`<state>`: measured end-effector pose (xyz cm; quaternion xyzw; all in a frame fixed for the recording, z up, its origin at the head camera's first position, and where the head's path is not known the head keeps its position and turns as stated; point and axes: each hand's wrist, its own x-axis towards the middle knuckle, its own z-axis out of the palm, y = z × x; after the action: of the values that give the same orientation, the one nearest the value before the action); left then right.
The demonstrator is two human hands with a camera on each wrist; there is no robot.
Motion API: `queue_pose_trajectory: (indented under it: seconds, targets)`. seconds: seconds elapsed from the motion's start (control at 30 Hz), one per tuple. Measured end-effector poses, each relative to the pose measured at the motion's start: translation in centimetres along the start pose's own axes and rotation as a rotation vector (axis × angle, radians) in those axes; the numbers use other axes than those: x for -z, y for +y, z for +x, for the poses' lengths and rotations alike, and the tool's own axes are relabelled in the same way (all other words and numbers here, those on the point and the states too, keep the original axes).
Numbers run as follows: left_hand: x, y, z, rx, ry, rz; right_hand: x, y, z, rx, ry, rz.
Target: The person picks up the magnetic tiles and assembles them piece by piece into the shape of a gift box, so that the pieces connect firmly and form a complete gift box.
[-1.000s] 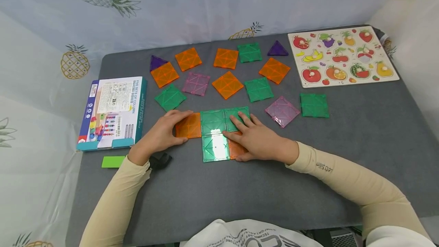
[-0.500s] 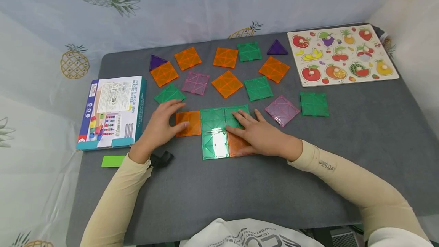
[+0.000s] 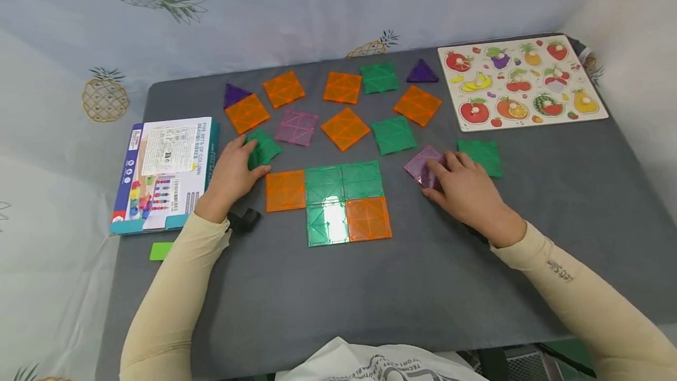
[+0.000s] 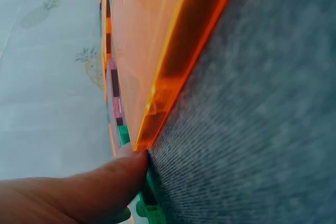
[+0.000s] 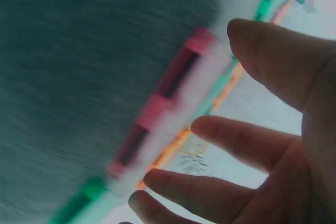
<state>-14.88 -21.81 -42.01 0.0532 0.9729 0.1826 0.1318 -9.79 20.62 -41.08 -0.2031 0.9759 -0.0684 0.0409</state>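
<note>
Tiles [image 3: 419, 163] spread across grey table [image 3: 338, 298]; pineapple-print curtain [image 3: 296, 10] behind.

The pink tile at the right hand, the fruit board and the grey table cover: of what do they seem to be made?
Pink tile: probably hard plastic, glossy and see-through, with a bright glint.
Fruit board: perhaps wood or fibreboard, printed face; it looks flat and stiff.
Grey table cover: likely fabric, matt; fine texture shows up close.
</note>
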Motion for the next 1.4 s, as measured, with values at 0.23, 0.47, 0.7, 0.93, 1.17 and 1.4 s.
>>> queue_pose_trajectory:
  seconds: [0.23, 0.47, 0.7, 0.93, 1.17, 1.4]
  targets:
    - [0.1, -0.4, -0.1, 0.009, -0.008, 0.0, -0.6, 0.5, 0.5, 0.018, -0.028, 0.022]
    - [-0.6, -0.7, 0.1, -0.002, 0.028, -0.032, 0.2, 1.2, 1.7, 0.26, -0.05, 0.063]
    - [-1.0, -0.8, 0.1, -0.008, 0.044, -0.034, 0.3, 1.4, 2.8, 0.43, -0.118, 0.075]
    - [-0.9, -1.0, 0.2, -0.008, 0.048, -0.032, 0.2, 1.2, 4.3, 0.495, -0.197, 0.085]
    - [-0.8, -0.8, 0.1, -0.006, 0.042, -0.043, -0.2, 1.0, 4.8, 0.495, -0.21, 0.099]
    - [-0.4, -1.1, -0.3, -0.033, 0.071, -0.015, -0.9, 0.3, 4.4, 0.452, -0.153, 0.081]
